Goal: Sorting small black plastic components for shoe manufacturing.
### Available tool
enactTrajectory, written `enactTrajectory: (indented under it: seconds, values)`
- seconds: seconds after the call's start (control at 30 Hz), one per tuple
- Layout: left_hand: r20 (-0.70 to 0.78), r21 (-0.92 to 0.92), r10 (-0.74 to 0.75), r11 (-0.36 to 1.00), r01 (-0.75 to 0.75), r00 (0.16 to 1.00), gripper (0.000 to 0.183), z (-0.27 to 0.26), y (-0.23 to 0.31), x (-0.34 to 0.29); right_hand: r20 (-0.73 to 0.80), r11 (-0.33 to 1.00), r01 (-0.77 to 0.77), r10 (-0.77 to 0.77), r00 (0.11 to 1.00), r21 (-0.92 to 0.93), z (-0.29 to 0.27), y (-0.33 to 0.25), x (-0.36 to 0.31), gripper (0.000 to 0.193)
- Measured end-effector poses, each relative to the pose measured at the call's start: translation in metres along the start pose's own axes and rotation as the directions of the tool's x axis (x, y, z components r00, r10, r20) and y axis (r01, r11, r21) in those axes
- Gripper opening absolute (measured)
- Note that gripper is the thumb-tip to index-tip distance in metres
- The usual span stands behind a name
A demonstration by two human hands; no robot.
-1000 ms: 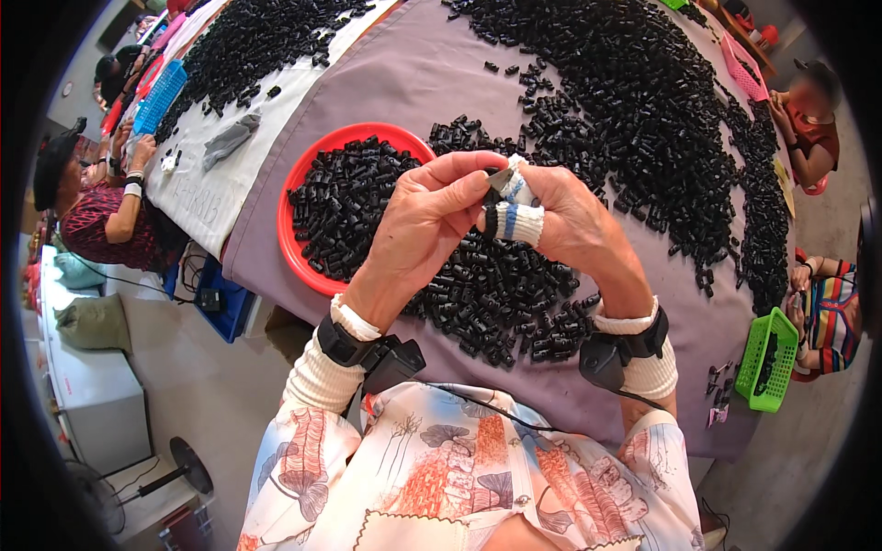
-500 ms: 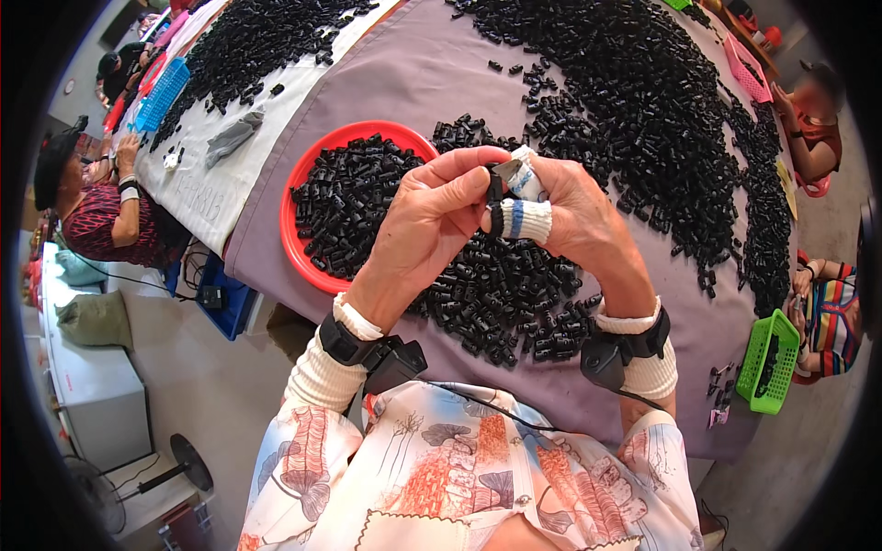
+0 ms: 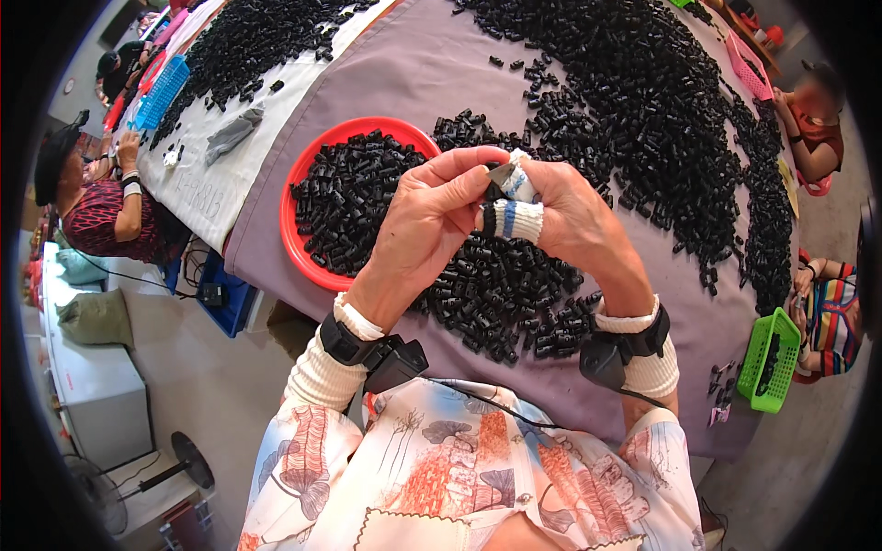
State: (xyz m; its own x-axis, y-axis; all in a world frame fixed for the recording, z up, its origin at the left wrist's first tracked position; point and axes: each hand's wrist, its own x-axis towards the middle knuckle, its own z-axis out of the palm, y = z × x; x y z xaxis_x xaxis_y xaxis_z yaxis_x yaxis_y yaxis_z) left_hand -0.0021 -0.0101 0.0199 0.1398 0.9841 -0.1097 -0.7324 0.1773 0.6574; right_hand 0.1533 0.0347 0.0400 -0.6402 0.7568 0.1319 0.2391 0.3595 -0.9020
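My left hand (image 3: 415, 219) is closed in a pinch, thumb against forefinger, on a small black plastic part (image 3: 490, 218). Facing it, my right hand (image 3: 581, 213) has white knitted wraps with blue stripes on its thumb and forefinger. Between those fingers sits a small grey blade (image 3: 501, 172), its tip beside the left thumb; its other end is hidden. Both hands meet above a loose heap of black plastic parts (image 3: 505, 298). Left of them, a red basin (image 3: 288, 225) is filled with similar parts.
A much larger pile of black parts (image 3: 634, 119) spreads over the mauve cloth (image 3: 367, 87). At the right edge stands a green basket (image 3: 779, 354), with a pink basket (image 3: 749, 66) farther back. A blue basket (image 3: 163, 92) is far left. Other people sit around the tables.
My right thumb has shifted slightly left, closer to the left fingers, and the black part shows less between them. My left hand stays nearly in place.
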Motion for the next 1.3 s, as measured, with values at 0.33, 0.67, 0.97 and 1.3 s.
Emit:
enactTrajectory:
  seconds: [0.33,0.67,0.97,1.3]
  values:
    - [-0.016,0.098,0.123,0.988,-0.12,0.992,0.021,-0.005,0.003,-0.003,0.01,0.993,-0.115,0.115,0.993,0.015,0.008,-0.003,0.006,0.032]
    - [0.014,0.023,0.036,0.999,-0.037,0.999,0.022,-0.009,-0.001,-0.002,0.058,0.991,-0.132,0.132,0.99,-0.002,0.003,0.002,0.002,0.038]
    - [0.023,-0.008,-0.009,1.0,0.009,1.0,0.021,-0.009,-0.002,0.001,0.096,0.988,-0.151,0.148,0.984,0.023,-0.003,-0.001,-0.001,0.036]
    - [-0.022,0.141,0.123,0.983,-0.119,0.992,0.021,-0.006,-0.004,0.0,0.138,0.96,-0.26,0.245,0.96,0.107,-0.001,-0.001,0.001,0.032]
